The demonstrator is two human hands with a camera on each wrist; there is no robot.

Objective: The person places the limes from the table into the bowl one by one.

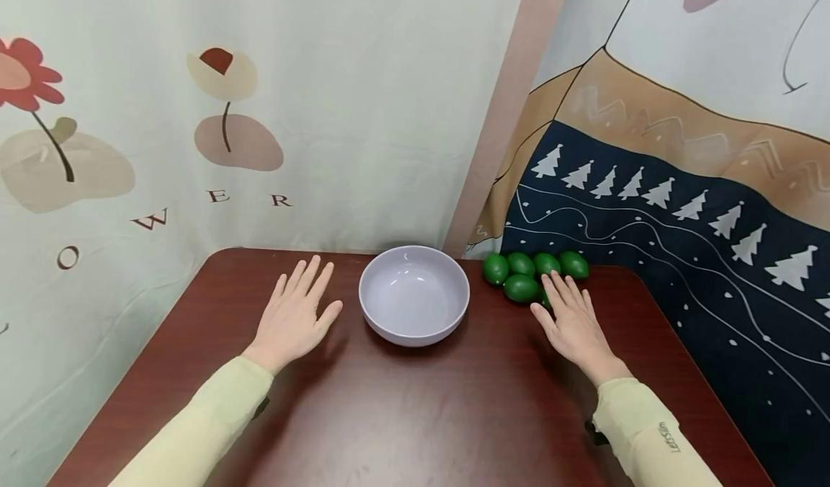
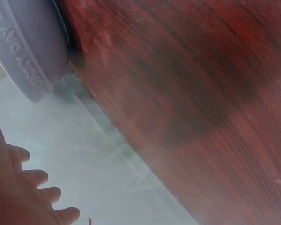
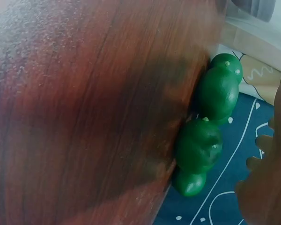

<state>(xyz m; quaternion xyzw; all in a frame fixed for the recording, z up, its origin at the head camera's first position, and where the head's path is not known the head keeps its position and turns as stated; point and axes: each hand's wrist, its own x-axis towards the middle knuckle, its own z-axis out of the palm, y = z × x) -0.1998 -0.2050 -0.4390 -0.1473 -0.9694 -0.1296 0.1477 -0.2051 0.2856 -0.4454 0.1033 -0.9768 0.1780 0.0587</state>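
A pale lavender bowl [image 1: 415, 296] stands at the far middle of the table, and raised lettering shows on its side [image 2: 28, 51] in the left wrist view. Several green limes [image 1: 521, 288] lie in a cluster to the right of the bowl. My left hand [image 1: 295, 318] hovers over the table left of the bowl, fingers spread and holding nothing. Over the near side of the limes is my right hand [image 1: 573, 321], palm down with straight fingers. Its fingertips overlap one lime in the head view, hiding part of it. In the right wrist view the limes [image 3: 218, 93] sit apart from that hand.
The dark red wooden table [image 1: 415, 415] ends just behind the bowl and limes. A pale curtain with flower prints [image 1: 376, 112] hangs behind it. Dark blue cloth with white trees [image 1: 648, 235] hangs along the right side.
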